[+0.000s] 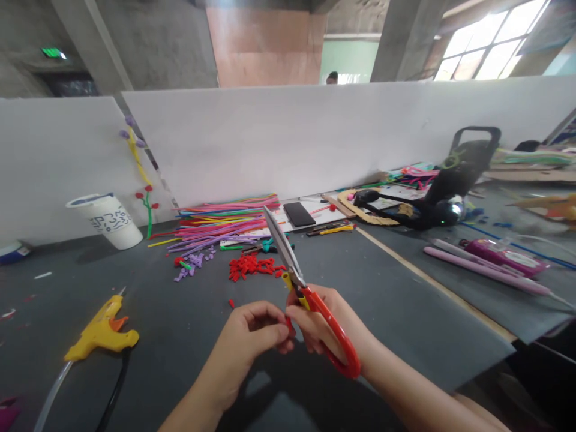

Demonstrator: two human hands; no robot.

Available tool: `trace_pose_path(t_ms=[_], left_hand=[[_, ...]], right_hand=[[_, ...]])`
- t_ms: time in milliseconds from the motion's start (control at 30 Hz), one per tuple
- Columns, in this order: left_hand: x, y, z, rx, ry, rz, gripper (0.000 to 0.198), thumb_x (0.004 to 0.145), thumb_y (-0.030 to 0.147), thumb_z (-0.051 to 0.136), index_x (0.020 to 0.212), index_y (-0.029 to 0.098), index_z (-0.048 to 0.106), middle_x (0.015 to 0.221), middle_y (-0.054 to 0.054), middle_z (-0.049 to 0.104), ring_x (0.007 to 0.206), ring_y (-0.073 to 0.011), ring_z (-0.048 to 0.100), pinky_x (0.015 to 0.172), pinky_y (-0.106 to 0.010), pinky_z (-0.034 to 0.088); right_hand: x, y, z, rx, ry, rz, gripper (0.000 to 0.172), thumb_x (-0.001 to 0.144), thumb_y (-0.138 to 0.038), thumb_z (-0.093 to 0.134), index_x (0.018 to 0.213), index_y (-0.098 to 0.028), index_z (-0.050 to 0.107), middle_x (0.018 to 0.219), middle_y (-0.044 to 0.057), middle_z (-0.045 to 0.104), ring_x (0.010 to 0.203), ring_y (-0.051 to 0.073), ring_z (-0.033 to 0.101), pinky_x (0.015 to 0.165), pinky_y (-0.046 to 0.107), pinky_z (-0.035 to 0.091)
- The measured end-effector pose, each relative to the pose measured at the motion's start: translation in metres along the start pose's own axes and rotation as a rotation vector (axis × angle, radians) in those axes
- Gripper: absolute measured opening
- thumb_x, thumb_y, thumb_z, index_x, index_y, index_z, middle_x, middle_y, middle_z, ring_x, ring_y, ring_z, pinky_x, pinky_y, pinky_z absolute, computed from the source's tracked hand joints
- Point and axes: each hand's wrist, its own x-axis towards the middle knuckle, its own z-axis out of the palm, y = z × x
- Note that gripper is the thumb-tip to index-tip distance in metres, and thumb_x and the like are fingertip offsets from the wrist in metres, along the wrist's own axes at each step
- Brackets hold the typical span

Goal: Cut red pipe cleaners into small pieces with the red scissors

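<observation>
"Red, that small piece [289, 327] where the hands meet. How does the left hand's [265, 330] grip have it?"

"Thumb and finger look clamped on it; whether the right fingertips touch it too, nobody could tell from this angle. The right hand's [310, 325] grip is wrapped round the scissors [311, 297], and a yellow tube-like thing [287, 279] shows beside their pivot."

"What would make the step go well?"

"A light pinch, probably, so the piece isn't crushed, with the blades aimed far and left, away from the left fingertips, as they are."

"And farther out?"

"On the dark desk [171, 348], a stray red piece [231, 303] lies on the near side of the red heap [252, 266]; purple pieces [194, 264] lie left of it. The glue gun [101, 330] lies near left, so its nozzle deserves care."
</observation>
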Motion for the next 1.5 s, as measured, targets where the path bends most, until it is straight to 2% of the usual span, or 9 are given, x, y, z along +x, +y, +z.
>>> trace_pose_path(t_ms=[300,467,600,733,833,900,1033,1167,1500], left_hand=[[0.002,-0.003,-0.005,-0.067,-0.164,-0.107,0.02,0.072,0.025,0.055,0.056,0.013,0.054,0.053,0.0,0.054,0.042,-0.007,0.046,0.044,-0.018,0.035],[0.008,0.0,-0.013,0.308,-0.003,-0.052,0.038,0.072,0.035,0.053,0.04,0.016,0.044,0.035,0.006,0.038,0.032,-0.0055,0.032,0.036,-0.019,0.024],[0.008,-0.001,-0.01,0.15,0.019,0.009,0.011,0.06,0.021,0.066,0.066,0.014,0.06,0.056,0.001,0.057,0.049,-0.0095,0.049,0.047,-0.02,0.036],[0.008,-0.007,-0.007,0.018,-0.064,-0.048,0.012,0.067,0.024,0.06,0.073,0.014,0.059,0.062,-0.002,0.059,0.051,-0.0101,0.052,0.052,-0.022,0.04],[0.013,-0.003,-0.019,0.326,0.004,-0.004,0.015,0.07,0.031,0.055,0.07,0.016,0.057,0.059,0.0,0.057,0.049,-0.0108,0.051,0.05,-0.023,0.039],[0.019,0.005,-0.038,0.796,0.199,0.095,0.016,0.069,0.033,0.053,0.071,0.019,0.059,0.057,0.002,0.058,0.05,-0.0127,0.052,0.051,-0.023,0.038],[0.031,0.014,-0.081,1.041,0.419,0.117,0.012,0.065,0.027,0.052,0.058,0.02,0.058,0.056,0.001,0.058,0.054,-0.0159,0.051,0.052,-0.025,0.033],[0.041,0.004,-0.1,1.149,0.413,0.106,0.011,0.062,0.02,0.051,0.058,0.02,0.061,0.063,-0.001,0.063,0.062,-0.0176,0.055,0.057,-0.024,0.034],[0.045,0.001,-0.11,1.221,0.403,0.093,0.023,0.069,0.024,0.042,0.075,0.019,0.064,0.066,-0.002,0.067,0.065,-0.0191,0.059,0.058,-0.026,0.039]], right_hand=[[0.001,0.001,0.003,-0.005,0.034,-0.047,0.012,0.073,-0.03,0.044,0.07,-0.019,0.045,0.035,-0.011,0.04,0.029,0.007,0.037,0.034,0.018,0.034],[0.005,-0.003,-0.004,-0.023,0.096,-0.101,0.013,0.074,-0.03,0.042,0.067,-0.019,0.043,0.032,-0.011,0.035,0.031,0.008,0.037,0.039,0.02,0.038],[0.008,0.002,-0.004,-0.06,0.106,-0.063,0.01,0.073,-0.028,0.045,0.069,-0.019,0.046,0.033,-0.011,0.037,0.03,0.007,0.038,0.035,0.018,0.035],[0.012,0.016,0.003,-0.078,0.102,-0.029,0.011,0.07,-0.03,0.049,0.069,-0.019,0.047,0.039,-0.01,0.042,0.029,0.006,0.038,0.03,0.016,0.029],[0.014,0.02,0.005,-0.097,0.111,-0.027,0.015,0.069,-0.033,0.052,0.067,-0.019,0.047,0.042,-0.009,0.042,0.03,0.005,0.038,0.029,0.015,0.028],[0.015,0.017,0.002,-0.116,0.141,-0.027,0.017,0.069,-0.034,0.052,0.065,-0.019,0.046,0.04,-0.01,0.038,0.03,0.005,0.038,0.03,0.015,0.029],[0.015,0.008,-0.006,-0.162,0.224,-0.008,0.018,0.072,-0.035,0.049,0.064,-0.019,0.044,0.038,-0.01,0.037,0.029,0.006,0.038,0.031,0.015,0.029],[0.016,0.006,-0.008,-0.189,0.244,0.004,0.017,0.071,-0.035,0.049,0.065,-0.019,0.045,0.036,-0.01,0.036,0.029,0.007,0.039,0.032,0.016,0.031],[0.013,0.009,-0.013,-0.196,0.235,-0.015,0.018,0.068,-0.033,0.052,0.061,-0.019,0.043,0.038,-0.01,0.032,0.029,0.007,0.039,0.033,0.017,0.031]])
